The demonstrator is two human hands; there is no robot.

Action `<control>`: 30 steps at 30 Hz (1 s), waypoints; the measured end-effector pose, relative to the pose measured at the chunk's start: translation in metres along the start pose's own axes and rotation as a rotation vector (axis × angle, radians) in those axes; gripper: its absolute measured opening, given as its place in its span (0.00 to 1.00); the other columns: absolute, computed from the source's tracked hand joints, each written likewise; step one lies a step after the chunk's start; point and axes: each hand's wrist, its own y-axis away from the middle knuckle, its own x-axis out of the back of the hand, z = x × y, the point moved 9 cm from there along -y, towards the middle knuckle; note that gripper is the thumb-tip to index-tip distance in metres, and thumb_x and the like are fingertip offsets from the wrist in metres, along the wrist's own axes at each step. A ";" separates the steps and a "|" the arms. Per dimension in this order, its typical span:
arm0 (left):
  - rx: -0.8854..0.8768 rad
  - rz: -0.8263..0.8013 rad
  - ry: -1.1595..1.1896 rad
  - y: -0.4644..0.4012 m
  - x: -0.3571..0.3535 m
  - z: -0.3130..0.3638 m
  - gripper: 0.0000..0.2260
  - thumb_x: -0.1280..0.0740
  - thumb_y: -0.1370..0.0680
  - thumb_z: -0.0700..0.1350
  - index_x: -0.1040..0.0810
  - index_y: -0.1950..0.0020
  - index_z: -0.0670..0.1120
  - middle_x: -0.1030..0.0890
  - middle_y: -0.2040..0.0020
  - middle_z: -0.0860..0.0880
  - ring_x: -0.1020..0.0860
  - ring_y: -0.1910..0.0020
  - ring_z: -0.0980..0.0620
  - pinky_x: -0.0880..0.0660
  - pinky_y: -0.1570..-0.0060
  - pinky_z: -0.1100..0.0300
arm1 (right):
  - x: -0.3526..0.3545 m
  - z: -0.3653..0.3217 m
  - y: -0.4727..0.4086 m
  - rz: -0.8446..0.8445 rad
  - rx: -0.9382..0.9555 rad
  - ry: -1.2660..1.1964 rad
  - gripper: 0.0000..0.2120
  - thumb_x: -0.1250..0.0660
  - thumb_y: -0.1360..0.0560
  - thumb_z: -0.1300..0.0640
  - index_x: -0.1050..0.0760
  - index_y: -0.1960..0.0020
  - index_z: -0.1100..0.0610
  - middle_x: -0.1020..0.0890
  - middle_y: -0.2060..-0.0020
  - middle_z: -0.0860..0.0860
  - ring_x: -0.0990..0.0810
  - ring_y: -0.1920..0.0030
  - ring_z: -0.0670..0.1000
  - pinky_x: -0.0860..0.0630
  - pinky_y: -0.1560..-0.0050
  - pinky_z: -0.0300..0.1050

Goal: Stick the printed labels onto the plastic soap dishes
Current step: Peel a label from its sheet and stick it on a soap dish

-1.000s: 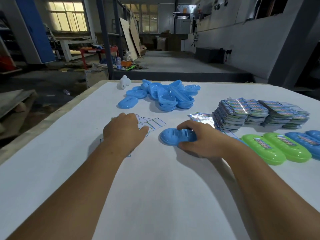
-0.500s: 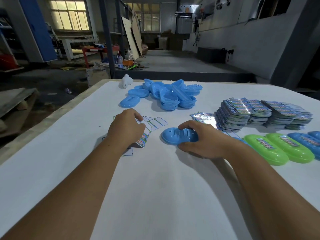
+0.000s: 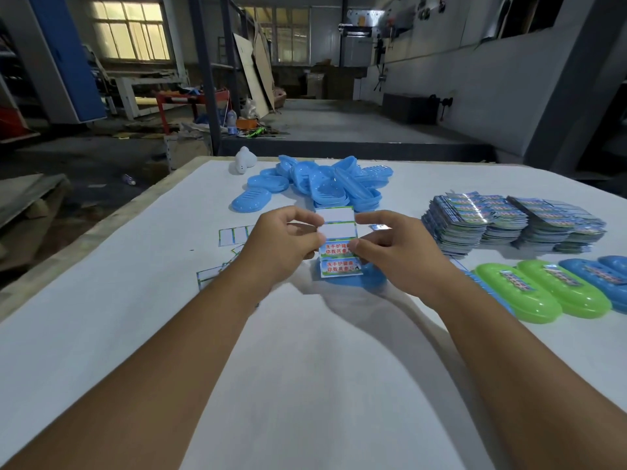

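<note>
Pinching a strip of labels (image 3: 338,241) between them, the left hand (image 3: 283,244) and right hand (image 3: 393,251) are holding it above a blue soap dish (image 3: 364,279) lying on the white table (image 3: 305,385).

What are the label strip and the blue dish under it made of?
Label strip: looks like glossy printed paper on a backing sheet; two slots are blank white. Blue dish: appears moulded plastic, smooth, slightly shiny; mostly hidden by the strip and right hand.

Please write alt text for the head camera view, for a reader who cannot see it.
Both hands, left and right, hold a label strip above a blue soap dish on a white table. Label stacks and labelled dishes lie right.
</note>
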 end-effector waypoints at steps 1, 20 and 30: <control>0.005 0.009 -0.017 -0.001 0.001 -0.001 0.07 0.27 0.25 0.39 0.23 0.54 0.48 0.13 0.60 0.50 0.15 0.57 0.49 0.19 0.53 0.54 | 0.002 0.000 0.000 0.012 -0.004 0.005 0.18 0.27 0.23 0.58 0.23 0.35 0.52 0.13 0.65 0.44 0.18 0.67 0.39 0.28 0.68 0.30; -0.054 -0.015 -0.199 0.002 -0.002 0.002 0.14 0.30 0.28 0.45 0.36 0.59 0.52 0.14 0.62 0.52 0.19 0.64 0.61 0.20 0.53 0.44 | 0.008 -0.003 0.002 0.070 -0.023 0.036 0.15 0.26 0.24 0.55 0.25 0.38 0.48 0.13 0.64 0.43 0.17 0.65 0.39 0.27 0.68 0.33; -0.159 -0.050 -0.111 0.010 -0.013 0.014 0.15 0.28 0.27 0.38 0.35 0.59 0.49 0.15 0.59 0.44 0.15 0.59 0.52 0.20 0.50 0.53 | -0.004 -0.021 0.012 0.044 0.093 0.225 0.10 0.25 0.27 0.48 0.17 0.64 0.50 0.17 0.72 0.40 0.20 0.71 0.39 0.26 0.68 0.34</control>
